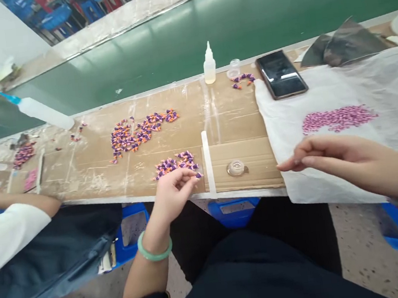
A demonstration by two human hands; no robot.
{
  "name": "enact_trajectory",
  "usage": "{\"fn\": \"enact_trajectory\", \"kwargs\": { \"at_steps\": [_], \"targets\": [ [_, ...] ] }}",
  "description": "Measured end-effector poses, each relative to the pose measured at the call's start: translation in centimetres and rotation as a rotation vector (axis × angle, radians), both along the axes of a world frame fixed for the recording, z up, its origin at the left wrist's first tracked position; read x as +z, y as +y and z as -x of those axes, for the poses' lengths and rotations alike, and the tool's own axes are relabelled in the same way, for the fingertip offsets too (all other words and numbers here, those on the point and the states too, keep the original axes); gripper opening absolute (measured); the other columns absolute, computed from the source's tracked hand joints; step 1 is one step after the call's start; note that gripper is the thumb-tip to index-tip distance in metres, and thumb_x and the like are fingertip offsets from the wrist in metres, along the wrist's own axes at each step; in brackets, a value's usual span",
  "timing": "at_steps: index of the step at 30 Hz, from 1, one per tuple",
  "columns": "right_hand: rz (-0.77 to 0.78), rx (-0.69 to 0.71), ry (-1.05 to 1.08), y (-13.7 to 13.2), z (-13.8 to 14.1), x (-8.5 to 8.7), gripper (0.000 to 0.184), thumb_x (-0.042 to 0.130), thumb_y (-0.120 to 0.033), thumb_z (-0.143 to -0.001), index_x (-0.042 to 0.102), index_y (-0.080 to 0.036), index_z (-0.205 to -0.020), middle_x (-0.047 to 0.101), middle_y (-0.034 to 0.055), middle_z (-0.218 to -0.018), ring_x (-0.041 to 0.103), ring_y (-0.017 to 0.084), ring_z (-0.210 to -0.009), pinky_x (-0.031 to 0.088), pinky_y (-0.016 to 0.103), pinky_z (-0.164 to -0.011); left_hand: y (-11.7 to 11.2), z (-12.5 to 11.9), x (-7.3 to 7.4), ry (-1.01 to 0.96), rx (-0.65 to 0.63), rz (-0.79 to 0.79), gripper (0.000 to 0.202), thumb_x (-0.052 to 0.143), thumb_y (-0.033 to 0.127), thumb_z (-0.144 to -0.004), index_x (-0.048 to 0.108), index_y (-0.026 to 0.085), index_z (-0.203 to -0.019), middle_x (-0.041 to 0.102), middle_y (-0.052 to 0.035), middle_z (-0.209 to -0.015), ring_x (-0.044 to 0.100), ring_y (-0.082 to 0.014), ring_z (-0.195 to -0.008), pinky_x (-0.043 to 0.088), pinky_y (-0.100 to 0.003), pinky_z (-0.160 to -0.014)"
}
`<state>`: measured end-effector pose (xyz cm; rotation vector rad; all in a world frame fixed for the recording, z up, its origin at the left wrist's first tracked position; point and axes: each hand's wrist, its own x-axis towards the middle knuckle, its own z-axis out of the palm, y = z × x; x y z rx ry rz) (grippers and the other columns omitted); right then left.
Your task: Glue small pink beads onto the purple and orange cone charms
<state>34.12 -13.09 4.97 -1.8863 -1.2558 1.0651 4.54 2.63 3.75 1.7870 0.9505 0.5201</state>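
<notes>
Left hand [174, 195]: fingertips pinched together just above the lower heap's near side; any held piece too small to tell
Right hand [330, 158]: thumb and fingers together over the white cloth [334, 190]; any held piece cannot be made out
Pieces: lower purple-and-orange heap [177, 165] and upper purple-and-orange heap [142, 132] on the cardboard bench top [232, 125]; pink pieces [338, 119] on the cloth
Edges: lower heap near the bench's front edge; white strip [208, 162] just beside it
Cut off: co-worker's forearm [10, 206] at the frame's left
Containers: round clear dish [236, 167], contents hard to make out; squeeze bottle [209, 65] holding pale liquid
</notes>
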Motion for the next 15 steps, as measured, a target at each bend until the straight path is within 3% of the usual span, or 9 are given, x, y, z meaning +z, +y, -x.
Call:
{"fn": "enact_trajectory", "kwargs": {
  "at_steps": [2, 5, 9, 12, 15],
  "targets": [
    [0.062, -0.098, -0.005, -0.8, -1.2, -1.3, 0.05, 0.057, -0.076, -0.079, 0.064, -0.026, -0.082, 0.076, 0.0107, -0.101, 0.07, 0.034, -0.103, 0.055, 0.049, -0.086, 2.4, 1.3, 0.0, 0.175, 0.016, -0.157, 0.015, 0.071, 0.031, -0.079, 0.072, 0.017, -0.082, 0.069, -0.0029, -0.064, 0.061, -0.0151, -0.055, 0.047, -0.024, -0.053],
    [0.094, -0.188, -0.026, -1.8, -2.5, -2.9, 0.05, 0.059, -0.077, -0.076, 0.064, -0.029, -0.085, 0.076, 0.0101, -0.104, 0.068, 0.035, -0.106, 0.051, 0.055, -0.093, 6.7, 2.6, -0.3, 0.391, 0.117, -0.328, 0.024, 0.069, 0.038, -0.08, 0.074, 0.017, -0.091, 0.069, -0.0019, -0.067, 0.06, -0.0163, -0.059, 0.048, -0.027, -0.059],
    [0.087, -0.249, -0.024, -2.9, -3.6, -4.2, 0.041, 0.059, -0.071, -0.081, 0.065, -0.032, -0.091, 0.076, 0.0083, -0.108, 0.067, 0.035, -0.11, 0.046, 0.059, -0.101, 13.1, 3.1, -1.2, 0.504, 0.319, -0.52, 0.02, 0.057, 0.025, -0.083, 0.071, 0.012, -0.091, 0.07, -0.0084, -0.089, 0.062, -0.02, -0.079, 0.05, -0.032, -0.081],
    [0.09, -0.279, -0.007, -3.3, -3.9, -4.5, 0.036, 0.059, -0.069, -0.083, 0.065, -0.034, -0.092, 0.076, 0.0074, -0.109, 0.066, 0.035, -0.113, 0.044, 0.06, -0.103, 16.6, 3.0, -1.9, 0.578, 0.296, -0.581, 0.013, 0.063, 0.021, -0.076, 0.07, 0.014, -0.084, 0.067, -0.0087, -0.092, 0.059, -0.0222, -0.086, 0.047, -0.035, -0.089],
    [0.073, -0.309, -0.024, -3.6, -3.9, -3.9, 0.03, 0.06, -0.062, -0.084, 0.067, -0.033, -0.09, 0.075, 0.0072, -0.109, 0.066, 0.034, -0.113, 0.043, 0.058, -0.103, 17.8, 2.4, -1.8, 0.64, 0.223, -0.604, 0.006, 0.064, 0.022, -0.075, 0.066, 0.016, -0.077, 0.066, -0.0079, -0.089, 0.058, -0.0239, -0.09, 0.046, -0.036, -0.093]
  ]
}}
